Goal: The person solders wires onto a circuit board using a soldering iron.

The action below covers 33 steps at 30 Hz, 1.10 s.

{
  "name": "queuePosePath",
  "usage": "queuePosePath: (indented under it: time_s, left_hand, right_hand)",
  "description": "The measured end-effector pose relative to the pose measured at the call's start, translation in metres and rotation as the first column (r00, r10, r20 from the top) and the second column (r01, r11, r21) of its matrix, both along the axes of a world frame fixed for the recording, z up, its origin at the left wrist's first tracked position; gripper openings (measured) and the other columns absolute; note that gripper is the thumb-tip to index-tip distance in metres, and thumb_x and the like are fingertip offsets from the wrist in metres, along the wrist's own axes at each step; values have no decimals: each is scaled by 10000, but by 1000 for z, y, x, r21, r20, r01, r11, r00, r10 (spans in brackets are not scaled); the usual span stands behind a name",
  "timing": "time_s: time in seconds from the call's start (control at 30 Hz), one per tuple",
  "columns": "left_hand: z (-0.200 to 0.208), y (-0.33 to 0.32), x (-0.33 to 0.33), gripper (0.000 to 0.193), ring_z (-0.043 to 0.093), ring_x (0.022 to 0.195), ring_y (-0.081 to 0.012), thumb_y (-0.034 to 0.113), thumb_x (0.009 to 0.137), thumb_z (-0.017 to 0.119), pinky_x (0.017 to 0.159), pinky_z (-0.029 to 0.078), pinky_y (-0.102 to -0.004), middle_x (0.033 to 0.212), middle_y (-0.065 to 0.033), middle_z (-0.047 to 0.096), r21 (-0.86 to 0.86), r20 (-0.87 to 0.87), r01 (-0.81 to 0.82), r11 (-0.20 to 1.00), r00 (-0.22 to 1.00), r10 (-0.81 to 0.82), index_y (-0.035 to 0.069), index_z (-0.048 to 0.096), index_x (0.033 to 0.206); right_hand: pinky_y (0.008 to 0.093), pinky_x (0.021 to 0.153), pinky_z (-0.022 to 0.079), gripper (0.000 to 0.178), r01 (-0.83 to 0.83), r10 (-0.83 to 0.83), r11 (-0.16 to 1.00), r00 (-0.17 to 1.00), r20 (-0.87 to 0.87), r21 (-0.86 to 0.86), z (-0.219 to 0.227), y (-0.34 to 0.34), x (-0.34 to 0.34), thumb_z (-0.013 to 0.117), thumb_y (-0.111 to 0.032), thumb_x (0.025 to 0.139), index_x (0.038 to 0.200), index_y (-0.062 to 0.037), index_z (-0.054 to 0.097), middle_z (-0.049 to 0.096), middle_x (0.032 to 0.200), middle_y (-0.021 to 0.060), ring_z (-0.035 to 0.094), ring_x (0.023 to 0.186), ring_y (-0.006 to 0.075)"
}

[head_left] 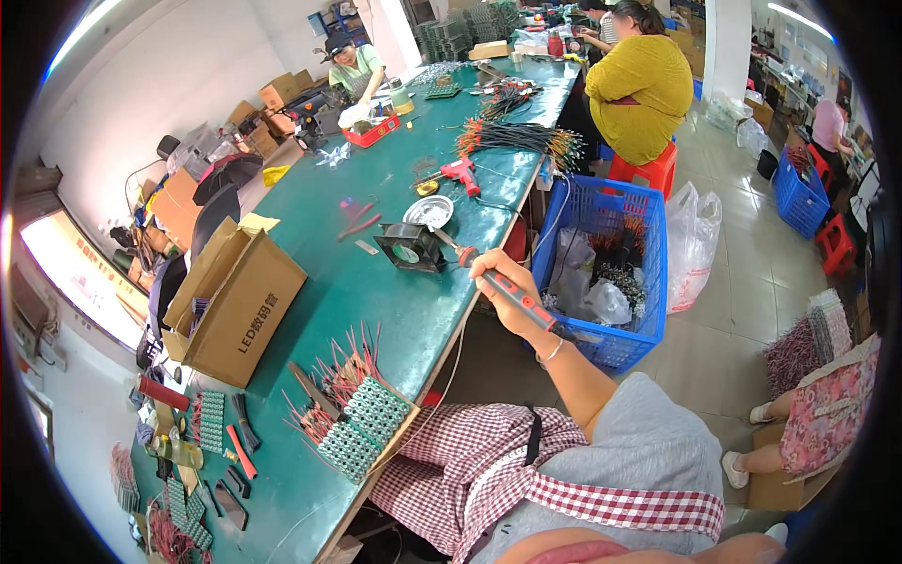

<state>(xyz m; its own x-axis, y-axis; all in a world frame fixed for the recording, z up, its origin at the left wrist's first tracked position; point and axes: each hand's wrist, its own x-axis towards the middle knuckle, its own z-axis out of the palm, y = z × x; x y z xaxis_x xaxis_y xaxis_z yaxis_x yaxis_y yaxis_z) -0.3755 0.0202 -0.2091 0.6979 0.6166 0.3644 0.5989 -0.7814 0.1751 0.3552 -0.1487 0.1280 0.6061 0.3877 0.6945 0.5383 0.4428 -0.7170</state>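
My right hand (505, 289) is closed around the grey and red handle of a soldering iron (524, 303). The iron's metal shaft points toward a small black fan (412, 247) and a round silver dish (428, 211) on the green table. Whether its tip touches either one, I cannot tell. Nearer to me, at the table's edge, lie green circuit boards (363, 428) covered in round parts, with red wires standing up behind them. My left hand is out of view.
A cardboard box (246, 310) stands on the green table (324, 268). Beyond the dish lies a red pistol-shaped tool (460, 175), then bundled black cables (517, 137). A blue crate (606, 193) is beside the table. Co-workers sit at the far end.
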Motion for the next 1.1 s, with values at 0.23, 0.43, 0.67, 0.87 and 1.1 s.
queuePosePath:
  time_s: [0.23, 0.43, 0.67, 0.87, 1.1]
  left_hand:
    - [44, -13, 6, 217, 655, 904, -219, 21, 872, 632, 841, 516, -337, 1011, -153, 686, -69, 55, 2, 998, 998, 2, -40, 641, 1080]
    - [133, -6, -22, 236, 654, 928, -219, -10, 864, 619, 857, 513, -334, 1037, -153, 679, -89, 50, -16, 996, 999, 21, -49, 631, 1096]
    - [240, -122, 35, 261, 652, 955, -220, -47, 854, 604, 875, 510, -330, 1068, -152, 671, -324, 100, -188, 927, 968, 231, -60, 620, 1114]
    - [380, -143, 286, 471, 584, 1220, -265, -74, 824, 544, 1049, 420, -345, 1300, -173, 632, -553, 330, -22, 833, 912, 243, -54, 556, 1294]
    - [341, -130, 435, 127, 609, 660, -97, 73, 938, 645, 599, 478, -251, 805, -67, 655, -663, 581, 370, 650, 802, 136, -12, 586, 1012]
  right_hand:
    - [193, 687, 382, 83, -207, 246, 956, 952, -184, 207, -6, 17, 3, 590, -55, 960, 1041, -67, 580, 493, 861, -29, 433, 753, 45]
    - [205, 703, 396, 71, -198, 237, 959, 953, -188, 202, -13, 2, 23, 621, -97, 959, 1018, -70, 591, 522, 863, -43, 459, 785, 39]
    - [322, 779, 451, 112, -245, 266, 964, 919, 292, -107, 35, -18, -17, 672, -17, 844, 939, -65, 636, 575, 885, 82, 555, 843, 238]
    - [351, 803, 455, 185, -515, 579, 815, 744, 334, -266, 40, 2, -85, 693, 1, 792, 955, -76, 656, 597, 867, 89, 567, 870, 263]
    - [323, 776, 481, 171, -529, 640, 746, 737, 217, -404, 17, 10, -102, 720, -29, 812, 978, -30, 677, 627, 891, 107, 607, 864, 250]
